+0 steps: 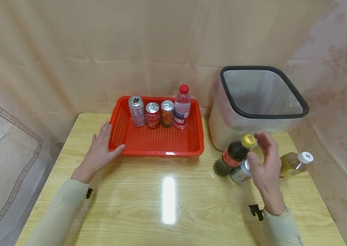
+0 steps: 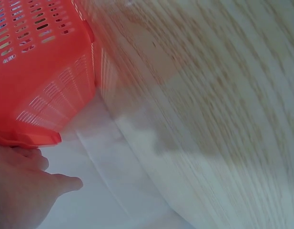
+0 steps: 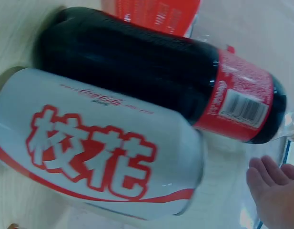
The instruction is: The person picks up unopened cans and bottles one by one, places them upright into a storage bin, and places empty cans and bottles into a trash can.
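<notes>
My left hand (image 1: 97, 150) rests at the left rim of a red plastic basket (image 1: 158, 152), fingers along its outside and thumb over the near corner. Curved and holding nothing, my right hand (image 1: 267, 169) hovers beside the yellow cap of a dark cola bottle (image 1: 234, 154). Just below that hand stands a white and red Coca-Cola can (image 3: 96, 148), close against the bottle and partly hidden in the head view. To the hand's right is a bottle of yellow drink (image 1: 293, 163) with a white cap, its lower part partly covered.
Along the basket's back stand a tall can (image 1: 137, 112), a red can (image 1: 152, 118), an orange can (image 1: 167, 116) and a clear bottle (image 1: 182, 107) with a red cap. A lined bin (image 1: 222, 126) with a black rim stands at the back right of the wooden table (image 1: 136, 198).
</notes>
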Available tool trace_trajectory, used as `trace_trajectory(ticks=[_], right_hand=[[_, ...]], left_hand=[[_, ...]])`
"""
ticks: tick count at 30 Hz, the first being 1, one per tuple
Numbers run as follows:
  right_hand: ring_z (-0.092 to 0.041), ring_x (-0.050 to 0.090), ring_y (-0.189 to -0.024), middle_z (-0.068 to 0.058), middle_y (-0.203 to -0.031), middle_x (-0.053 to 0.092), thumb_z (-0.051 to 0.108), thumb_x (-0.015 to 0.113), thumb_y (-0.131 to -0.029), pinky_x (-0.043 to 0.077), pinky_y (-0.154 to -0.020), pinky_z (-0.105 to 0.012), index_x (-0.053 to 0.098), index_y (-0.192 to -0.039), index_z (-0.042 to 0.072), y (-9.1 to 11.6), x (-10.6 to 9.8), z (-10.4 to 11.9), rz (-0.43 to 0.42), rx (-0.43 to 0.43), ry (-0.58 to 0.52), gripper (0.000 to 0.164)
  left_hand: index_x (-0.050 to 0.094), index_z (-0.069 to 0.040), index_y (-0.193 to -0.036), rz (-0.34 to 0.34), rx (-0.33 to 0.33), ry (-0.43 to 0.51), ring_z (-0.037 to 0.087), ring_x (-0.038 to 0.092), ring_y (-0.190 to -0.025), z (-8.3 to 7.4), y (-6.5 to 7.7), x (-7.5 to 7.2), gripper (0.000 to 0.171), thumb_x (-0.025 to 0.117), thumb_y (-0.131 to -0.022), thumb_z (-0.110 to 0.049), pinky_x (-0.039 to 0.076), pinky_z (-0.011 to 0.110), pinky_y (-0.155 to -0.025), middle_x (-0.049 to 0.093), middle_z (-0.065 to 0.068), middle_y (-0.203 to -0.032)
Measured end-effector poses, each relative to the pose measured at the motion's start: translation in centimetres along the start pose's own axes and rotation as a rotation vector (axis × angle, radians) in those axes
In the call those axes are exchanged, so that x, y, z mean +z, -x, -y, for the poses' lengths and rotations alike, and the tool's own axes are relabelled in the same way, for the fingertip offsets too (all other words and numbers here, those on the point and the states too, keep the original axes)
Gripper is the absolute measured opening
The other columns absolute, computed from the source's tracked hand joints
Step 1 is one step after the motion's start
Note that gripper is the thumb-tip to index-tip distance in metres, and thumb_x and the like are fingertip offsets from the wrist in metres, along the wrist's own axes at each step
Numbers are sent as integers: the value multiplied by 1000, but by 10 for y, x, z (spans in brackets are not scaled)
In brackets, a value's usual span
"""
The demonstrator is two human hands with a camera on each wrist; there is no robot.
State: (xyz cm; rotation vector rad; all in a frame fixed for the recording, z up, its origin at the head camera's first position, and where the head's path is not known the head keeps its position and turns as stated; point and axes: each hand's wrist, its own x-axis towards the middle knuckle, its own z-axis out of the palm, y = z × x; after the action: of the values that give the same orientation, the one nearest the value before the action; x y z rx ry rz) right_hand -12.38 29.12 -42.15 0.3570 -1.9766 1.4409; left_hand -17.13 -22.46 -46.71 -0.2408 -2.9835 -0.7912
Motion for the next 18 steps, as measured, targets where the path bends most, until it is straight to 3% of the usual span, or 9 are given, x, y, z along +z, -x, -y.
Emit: trace_trajectory(ticks=[4,10,18], right_hand=[[-32,48,-141,-19,-148,55,41,74,-95,35,-117,-29,46,-153,4,2,-6,-2,140,150,164,74],[-50,52,-131,-24,-140,59,37,83,-86,40,-106,-63,52,-147,7,-1,-6,0,297,208,388,75],[-50,58,-117,-20,-133,63,43,89,-80,44,-92,-65,56,-141,14,-5,0,2,376,283,496,76]], left_hand=[[4,-1,-165,-4,7,-2,38,-1,-159,1,1,0,103,61,-97,-54,4,72,-120,2,20,-172],[4,-1,-165,-6,8,-3,39,0,-159,2,1,1,103,61,-98,-54,5,70,-121,2,19,-173],[6,1,-164,-16,22,2,39,1,-158,3,0,2,104,60,-98,-57,6,70,-121,5,22,-172]])
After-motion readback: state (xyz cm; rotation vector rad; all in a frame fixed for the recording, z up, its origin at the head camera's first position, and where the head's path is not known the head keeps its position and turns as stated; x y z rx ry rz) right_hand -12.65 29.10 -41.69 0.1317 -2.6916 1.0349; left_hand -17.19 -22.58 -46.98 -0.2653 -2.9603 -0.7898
